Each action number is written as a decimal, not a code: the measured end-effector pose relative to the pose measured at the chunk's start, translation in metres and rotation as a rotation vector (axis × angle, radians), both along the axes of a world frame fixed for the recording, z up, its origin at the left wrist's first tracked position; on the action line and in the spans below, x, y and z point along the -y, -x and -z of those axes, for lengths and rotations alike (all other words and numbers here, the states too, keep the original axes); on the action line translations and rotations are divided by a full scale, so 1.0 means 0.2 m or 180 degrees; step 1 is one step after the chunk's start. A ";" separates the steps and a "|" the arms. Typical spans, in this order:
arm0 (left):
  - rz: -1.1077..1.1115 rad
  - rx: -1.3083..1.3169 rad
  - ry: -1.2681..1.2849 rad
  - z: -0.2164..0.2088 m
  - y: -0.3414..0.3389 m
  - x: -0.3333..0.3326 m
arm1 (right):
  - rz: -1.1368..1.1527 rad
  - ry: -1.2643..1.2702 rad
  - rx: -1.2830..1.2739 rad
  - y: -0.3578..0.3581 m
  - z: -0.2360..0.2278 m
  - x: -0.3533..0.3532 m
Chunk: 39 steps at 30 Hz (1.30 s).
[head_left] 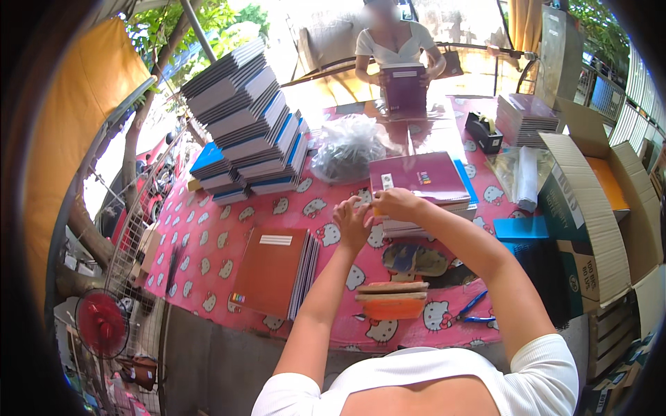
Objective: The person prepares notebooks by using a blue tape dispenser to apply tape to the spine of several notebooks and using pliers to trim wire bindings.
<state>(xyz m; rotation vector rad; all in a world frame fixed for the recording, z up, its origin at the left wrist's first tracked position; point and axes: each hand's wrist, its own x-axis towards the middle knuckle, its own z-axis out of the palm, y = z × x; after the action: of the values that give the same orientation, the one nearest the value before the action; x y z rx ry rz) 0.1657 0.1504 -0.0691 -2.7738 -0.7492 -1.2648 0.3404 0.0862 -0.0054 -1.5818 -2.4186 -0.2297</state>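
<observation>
My right hand (399, 204) is closed at the near left corner of a stack of maroon notebooks (427, 173). A bit of yellow-orange shows at its fingertips, too small to name. Just left of it, my left hand (352, 223) is raised over the pink tablecloth, fingers apart and curved, holding nothing that I can see. The stack has a blue cover (466, 182) showing along its right side. To the left of my left forearm lies a pile of notebooks with a reddish-brown cover (272, 267).
Tall stacks of notebooks (253, 118) stand at the back left, beside a clear plastic bag (349, 149). Across the table a person holds a purple notebook (405, 90). A tape dispenser (484, 133) and an open cardboard box (590, 215) are at right; blue-handled pliers (475, 310) lie near me.
</observation>
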 end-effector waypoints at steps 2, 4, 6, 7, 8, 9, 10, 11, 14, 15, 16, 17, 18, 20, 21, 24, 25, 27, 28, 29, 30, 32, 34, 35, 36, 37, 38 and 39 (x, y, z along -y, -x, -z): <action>0.0091 0.0132 -0.0052 0.00 -0.03 -0.03 | -0.0099 -0.0042 -0.0129 -0.05 -0.01 0.01; 0.0227 0.0248 -0.0167 0.00 -0.05 -0.07 | -0.0106 -0.0060 -0.0345 -0.07 -0.04 0.02; 0.0435 0.0258 -0.0338 0.01 -0.01 -0.10 | 0.0234 -0.0237 -0.0092 -0.01 -0.09 0.05; 0.0432 0.0299 -0.0372 0.01 0.00 -0.12 | 0.0368 -0.0548 0.0325 0.00 -0.12 0.06; 0.0507 0.0355 -0.0395 -0.02 -0.07 -0.12 | 0.0348 -0.1014 0.0749 -0.09 -0.08 0.04; 0.0581 0.0398 -0.0395 -0.03 -0.13 -0.12 | 0.0370 -0.1499 0.1167 -0.19 -0.02 0.01; 0.0502 0.0367 -0.0373 -0.03 -0.06 -0.15 | 0.0715 -0.0832 0.0713 -0.13 -0.10 0.01; 0.0453 0.0370 -0.0370 -0.07 -0.03 -0.15 | 0.1155 -0.0245 0.0334 -0.08 -0.20 0.03; 0.0565 0.0886 -0.0576 -0.29 -0.18 -0.08 | 0.1208 -0.1867 -0.0735 -0.45 -0.42 0.05; 0.0612 0.1101 -0.0569 -0.35 -0.14 -0.07 | 0.1241 -0.2149 -0.1015 -0.48 -0.50 0.08; 0.0626 0.1308 -0.0587 -0.43 -0.07 -0.05 | 0.1242 -0.2436 -0.1316 -0.48 -0.63 0.12; 0.0704 0.1555 -0.0617 -0.51 -0.03 -0.03 | 0.1268 -0.2792 -0.1323 -0.52 -0.70 0.16; 0.1074 0.2027 -0.0142 -0.54 0.04 -0.02 | 0.1286 -0.3127 -0.1353 -0.53 -0.73 0.19; 0.0520 0.2348 0.0376 -0.63 0.27 0.07 | 0.1217 -0.3007 -0.0180 -0.48 -0.71 0.27; -0.0015 0.2318 0.0320 -0.66 0.39 0.10 | 0.0910 -0.3022 -0.0070 -0.48 -0.59 0.29; -0.0651 0.2690 0.0363 -0.78 0.66 0.25 | 0.0927 -0.1645 0.0196 -0.29 -0.13 0.43; -0.0489 0.3015 0.0554 -0.86 0.67 0.36 | 0.0907 -0.0796 -0.0079 -0.33 0.05 0.48; -0.0578 0.2840 0.0142 -0.88 0.77 0.41 | 0.0893 -0.0504 -0.0421 -0.23 0.11 0.54; -0.0608 0.2748 -0.0054 -0.88 0.81 0.43 | 0.0899 -0.0354 -0.0582 -0.20 0.13 0.58; -0.0595 0.2811 -0.0057 -0.89 0.83 0.48 | 0.1050 -0.0251 -0.1011 -0.14 0.03 0.64; -0.0499 0.2820 0.0101 -0.89 0.85 0.52 | 0.0983 -0.0510 -0.1340 -0.06 -0.08 0.73; -0.0292 0.2841 0.0413 -0.86 0.86 0.61 | 0.0868 -0.1043 -0.1999 0.09 -0.23 0.89; -0.0042 0.2995 0.0756 -0.82 0.80 0.69 | 0.0729 -0.0642 -0.2832 0.22 -0.13 1.00; 0.0152 0.3085 0.0952 -0.81 0.74 0.73 | 0.0758 -0.0525 -0.2949 0.24 -0.01 1.05; 0.0432 0.3126 0.1229 -0.78 0.72 0.75 | 0.0738 -0.0401 -0.3064 0.26 0.04 1.09; 0.0715 0.3161 0.1508 -0.74 0.71 0.77 | 0.0817 -0.0331 -0.3326 0.27 0.07 1.16; 0.0998 0.3191 0.1767 -0.72 0.69 0.78 | 0.0879 -0.0270 -0.3589 0.28 0.08 1.21; 0.1097 0.3149 0.1835 -0.71 0.68 0.79 | 0.0943 -0.0207 -0.3853 0.29 0.09 1.25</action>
<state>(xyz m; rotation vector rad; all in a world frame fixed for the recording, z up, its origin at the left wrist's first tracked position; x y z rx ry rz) 0.0291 -0.0080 0.0728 -2.5568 -0.7201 -2.9883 0.2821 -0.1631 -0.0227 -1.3955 -1.2332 0.4713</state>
